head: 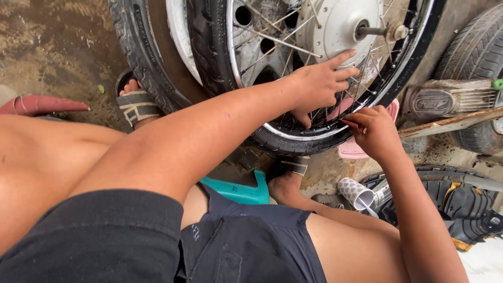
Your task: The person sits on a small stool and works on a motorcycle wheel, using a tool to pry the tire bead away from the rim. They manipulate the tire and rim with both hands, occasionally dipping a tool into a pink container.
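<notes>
Spokes (335, 107) between both hands' fingers (352, 121)

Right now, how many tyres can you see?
4: one on the spoked wheel the left hand grips, one behind it, one top right, one lower right. Others may be hidden.

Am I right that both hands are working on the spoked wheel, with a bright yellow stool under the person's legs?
Not quite: the head view shows the stool is teal, not yellow. The rest holds: the left hand and right hand are both at the spoked wheel, fingers among its spokes near the rim.
</notes>
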